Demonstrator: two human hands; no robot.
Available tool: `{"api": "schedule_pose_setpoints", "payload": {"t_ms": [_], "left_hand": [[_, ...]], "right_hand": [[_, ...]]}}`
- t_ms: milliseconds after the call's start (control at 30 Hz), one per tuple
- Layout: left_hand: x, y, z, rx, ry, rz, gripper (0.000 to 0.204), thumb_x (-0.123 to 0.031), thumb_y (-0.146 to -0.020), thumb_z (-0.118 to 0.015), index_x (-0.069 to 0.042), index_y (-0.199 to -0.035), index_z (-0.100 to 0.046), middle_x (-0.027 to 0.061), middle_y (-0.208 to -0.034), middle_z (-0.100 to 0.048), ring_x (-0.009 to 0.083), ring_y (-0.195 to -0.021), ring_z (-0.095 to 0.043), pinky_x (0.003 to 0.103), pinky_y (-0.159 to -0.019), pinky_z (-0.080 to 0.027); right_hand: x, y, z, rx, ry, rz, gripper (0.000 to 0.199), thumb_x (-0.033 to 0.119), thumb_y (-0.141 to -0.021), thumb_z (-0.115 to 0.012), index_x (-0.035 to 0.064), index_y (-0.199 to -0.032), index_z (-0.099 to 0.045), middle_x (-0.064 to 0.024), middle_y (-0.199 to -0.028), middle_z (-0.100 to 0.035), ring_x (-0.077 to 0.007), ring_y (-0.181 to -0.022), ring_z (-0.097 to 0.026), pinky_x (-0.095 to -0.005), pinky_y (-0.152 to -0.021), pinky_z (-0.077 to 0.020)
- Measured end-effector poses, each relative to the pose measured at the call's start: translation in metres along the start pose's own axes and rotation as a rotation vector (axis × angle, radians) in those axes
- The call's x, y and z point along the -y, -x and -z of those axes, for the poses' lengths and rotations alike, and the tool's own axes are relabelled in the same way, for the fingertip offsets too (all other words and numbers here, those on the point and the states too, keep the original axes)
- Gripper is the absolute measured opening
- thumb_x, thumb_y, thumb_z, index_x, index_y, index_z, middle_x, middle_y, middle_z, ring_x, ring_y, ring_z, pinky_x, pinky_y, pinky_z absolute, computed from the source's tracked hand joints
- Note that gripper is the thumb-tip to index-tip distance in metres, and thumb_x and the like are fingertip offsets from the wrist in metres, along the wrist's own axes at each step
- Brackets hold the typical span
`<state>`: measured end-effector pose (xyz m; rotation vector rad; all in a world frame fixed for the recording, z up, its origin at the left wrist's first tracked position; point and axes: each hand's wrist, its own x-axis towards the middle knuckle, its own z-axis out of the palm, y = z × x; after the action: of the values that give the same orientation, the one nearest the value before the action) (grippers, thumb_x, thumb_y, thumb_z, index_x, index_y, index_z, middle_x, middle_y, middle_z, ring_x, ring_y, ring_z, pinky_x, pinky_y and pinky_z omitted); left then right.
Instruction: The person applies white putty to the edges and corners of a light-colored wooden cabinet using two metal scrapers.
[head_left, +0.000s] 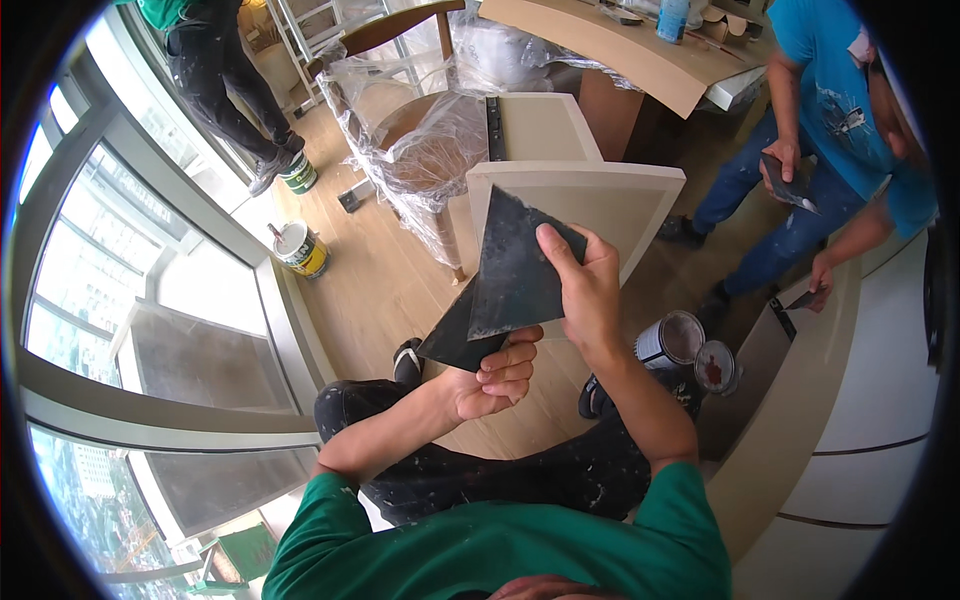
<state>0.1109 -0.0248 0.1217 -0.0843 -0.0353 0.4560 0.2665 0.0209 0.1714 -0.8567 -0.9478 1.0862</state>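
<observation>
My right hand (pixel 592 285) is closed on a dark putty scraper (pixel 522 270), a thin, flat blade with its thumb pressed on the face. Lower and to the left, my left hand (pixel 495 385) grips a second dark scraper (pixel 455 335) by its lower edge. The right scraper overlaps the left one and hides part of it; both have worn, smudged surfaces. Just beyond them stands a pale cream panel (pixel 640 195) with a raised border. An open can (pixel 670 340) and a round lid with reddish residue (pixel 716 367) are at the right, below my right wrist.
At right, a co-worker in blue (pixel 840 110) holds a dark scraper (pixel 790 187). A plastic-wrapped chair (pixel 415 140) stands ahead. Paint buckets (pixel 302 252) sit beside the window frame (pixel 285 330) at left. Another person's legs (pixel 225 85) show at upper left. Cardboard (pixel 610 45) covers a surface behind.
</observation>
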Motion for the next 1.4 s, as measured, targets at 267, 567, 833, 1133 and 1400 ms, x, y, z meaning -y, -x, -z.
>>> {"api": "schedule_pose_setpoints", "payload": {"t_ms": [267, 567, 833, 1133, 1400], "left_hand": [[0.007, 0.006, -0.03, -0.389, -0.297, -0.336, 0.012, -0.022, -0.102, -0.054, -0.011, -0.101, -0.06, -0.0001, -0.081, -0.063, 0.0107, -0.061, -0.061, 0.023, -0.053, -0.053], [-0.041, 0.021, -0.066, -0.425, -0.62, -1.226, 0.055, -0.034, -0.095, -0.068, -0.009, -0.138, -0.047, 0.005, -0.127, -0.059, 0.0183, -0.119, -0.056, 0.037, -0.105, -0.042], [-0.046, 0.024, -0.014, -0.669, -1.183, -1.691, 0.066, 0.001, -0.087, -0.062, -0.003, -0.146, -0.035, 0.0163, -0.124, -0.057, 0.0273, -0.113, -0.054, 0.035, -0.098, -0.041], [-0.024, 0.009, -0.025, -0.53, -1.312, -1.836, 0.022, -0.018, -0.105, -0.051, 0.001, -0.115, -0.057, 0.0018, -0.099, -0.062, 0.0085, -0.086, -0.056, 0.026, -0.074, -0.046], [-0.008, 0.004, -0.04, -0.626, -1.613, -1.675, 0.023, -0.017, -0.105, -0.053, 0.003, -0.099, -0.062, -0.0028, -0.079, -0.057, 0.0047, -0.07, -0.047, 0.022, -0.06, -0.037]], "right_hand": [[0.029, 0.049, -0.021, 0.375, 0.177, -0.038, 0.022, 0.018, -0.095, -0.071, -0.003, -0.088, -0.069, 0.0009, -0.072, -0.062, -0.0053, -0.072, -0.057, -0.0225, -0.067, -0.0469], [0.049, 0.005, 0.025, 0.016, -0.512, -0.132, 0.037, 0.021, -0.097, -0.063, 0.0014, -0.128, -0.059, -0.0057, -0.122, -0.066, -0.018, -0.111, -0.063, -0.0342, -0.099, -0.0476], [0.029, 0.018, 0.0, -0.008, -0.319, -0.05, 0.027, 0.006, -0.091, -0.069, 0.0004, -0.117, -0.065, -0.0055, -0.107, -0.069, -0.0148, -0.095, -0.066, -0.0291, -0.086, -0.0523], [0.004, 0.007, -0.008, -0.11, -0.094, 0.127, 0.018, 0.004, -0.09, -0.072, -0.0048, -0.105, -0.068, -0.0027, -0.093, -0.069, -0.0074, -0.082, -0.061, -0.0225, -0.077, -0.0492], [0.005, 0.007, 0.0, -0.103, 0.043, 0.172, 0.021, 0.005, -0.089, -0.074, -0.006, -0.105, -0.068, -0.0025, -0.09, -0.069, -0.0066, -0.079, -0.06, -0.0221, -0.075, -0.0494]]}}
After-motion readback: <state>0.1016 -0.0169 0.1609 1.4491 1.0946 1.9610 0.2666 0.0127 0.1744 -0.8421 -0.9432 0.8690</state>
